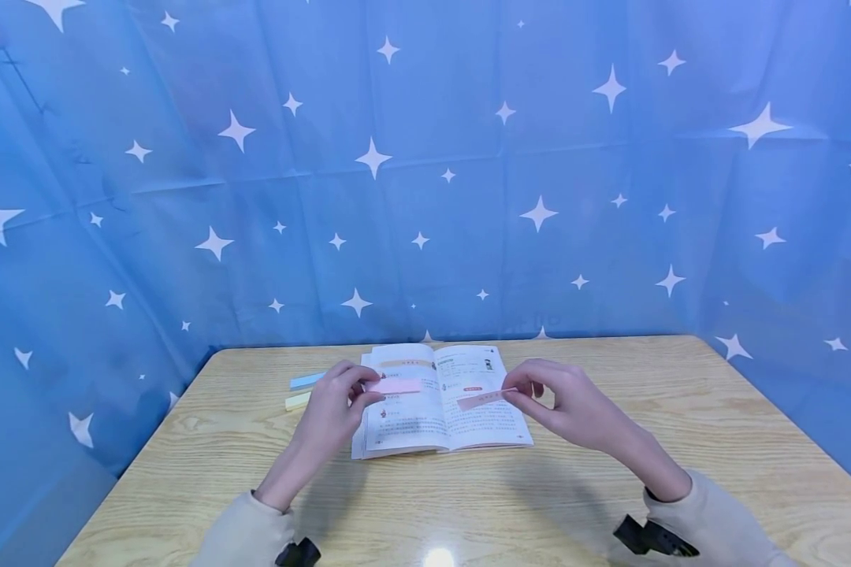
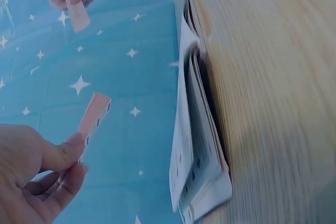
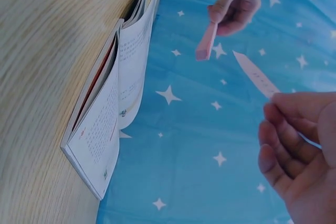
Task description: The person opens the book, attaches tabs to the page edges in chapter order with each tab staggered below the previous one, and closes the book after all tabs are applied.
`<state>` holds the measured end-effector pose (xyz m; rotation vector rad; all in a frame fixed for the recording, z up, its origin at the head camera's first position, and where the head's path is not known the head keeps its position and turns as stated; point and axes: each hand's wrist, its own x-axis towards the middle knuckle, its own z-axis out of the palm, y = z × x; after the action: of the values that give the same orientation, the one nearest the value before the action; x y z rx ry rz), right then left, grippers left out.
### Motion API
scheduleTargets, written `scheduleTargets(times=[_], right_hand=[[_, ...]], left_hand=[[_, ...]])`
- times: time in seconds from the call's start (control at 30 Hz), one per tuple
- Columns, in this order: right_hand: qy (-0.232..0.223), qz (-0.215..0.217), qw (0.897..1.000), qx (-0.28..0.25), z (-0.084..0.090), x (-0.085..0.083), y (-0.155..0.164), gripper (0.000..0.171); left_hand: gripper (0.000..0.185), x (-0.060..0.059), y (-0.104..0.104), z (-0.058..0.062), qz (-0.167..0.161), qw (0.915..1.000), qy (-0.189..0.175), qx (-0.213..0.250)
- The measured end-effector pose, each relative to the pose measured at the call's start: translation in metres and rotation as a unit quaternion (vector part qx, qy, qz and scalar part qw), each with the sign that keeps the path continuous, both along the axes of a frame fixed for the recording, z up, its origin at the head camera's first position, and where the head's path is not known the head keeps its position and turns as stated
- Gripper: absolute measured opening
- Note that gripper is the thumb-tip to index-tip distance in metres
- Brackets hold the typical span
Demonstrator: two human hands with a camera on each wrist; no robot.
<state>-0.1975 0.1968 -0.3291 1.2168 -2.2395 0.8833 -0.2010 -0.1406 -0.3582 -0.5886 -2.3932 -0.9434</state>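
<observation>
I am watching the head view, which is giving me the whole layout: an open book point(image 1: 436, 400) is lying flat on the tabletop point(image 1: 610, 488), and both hands are hovering just above its pages. The left hand point(image 1: 336, 409) is pinching a pink sticky-note pad point(image 1: 395, 387) over the left page, while the right hand point(image 1: 574, 405) is pinching a single pink strip point(image 1: 484, 398) over the right page. Only this view is showing me two more pads, one blue pad point(image 1: 306, 381) and one yellow pad point(image 1: 298, 401), lying left of the book. The wrist views are adding what the head view is missing: the left wrist camera is showing the pad's thickness edge-on point(image 2: 94, 116), and the right wrist camera is showing the book's pages fanning up off the wood point(image 3: 113, 114). The printed text is staying too small for me to read, and the right fingertips gripping the strip are being cut off there. I am counting one book, three pads, one loose strip.
</observation>
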Motion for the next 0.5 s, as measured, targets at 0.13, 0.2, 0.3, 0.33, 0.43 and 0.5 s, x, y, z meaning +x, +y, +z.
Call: scheduleTargets(times=[0.13,0.2,0.3,0.33,0.43,0.5], right_hand=[[-0.005,-0.008,1.0,0.005,0.0,0.0,0.0,0.022],[-0.01,-0.013,1.0,0.007,0.0,0.0,0.0,0.021],[-0.017,-0.018,1.0,0.008,0.0,0.0,0.001,0.02],[-0.019,-0.018,1.0,0.008,0.0,0.0,0.001,0.02],[-0.02,-0.017,1.0,0.008,-0.001,-0.001,0.001,0.02],[-0.018,-0.016,1.0,0.007,-0.001,-0.001,0.001,0.02]], left_hand=[[0.016,-0.007,-0.011,0.001,0.011,0.9998,-0.007,-0.014],[0.016,-0.009,-0.017,0.002,0.019,0.9994,-0.014,-0.024],[0.016,-0.013,-0.026,0.003,0.029,0.9987,-0.023,-0.034],[0.016,-0.014,-0.029,0.003,0.034,0.9984,-0.026,-0.038],[0.016,-0.018,-0.036,0.005,0.043,0.9976,-0.029,-0.045],[0.014,-0.021,-0.041,0.005,0.048,0.997,-0.035,-0.05]])
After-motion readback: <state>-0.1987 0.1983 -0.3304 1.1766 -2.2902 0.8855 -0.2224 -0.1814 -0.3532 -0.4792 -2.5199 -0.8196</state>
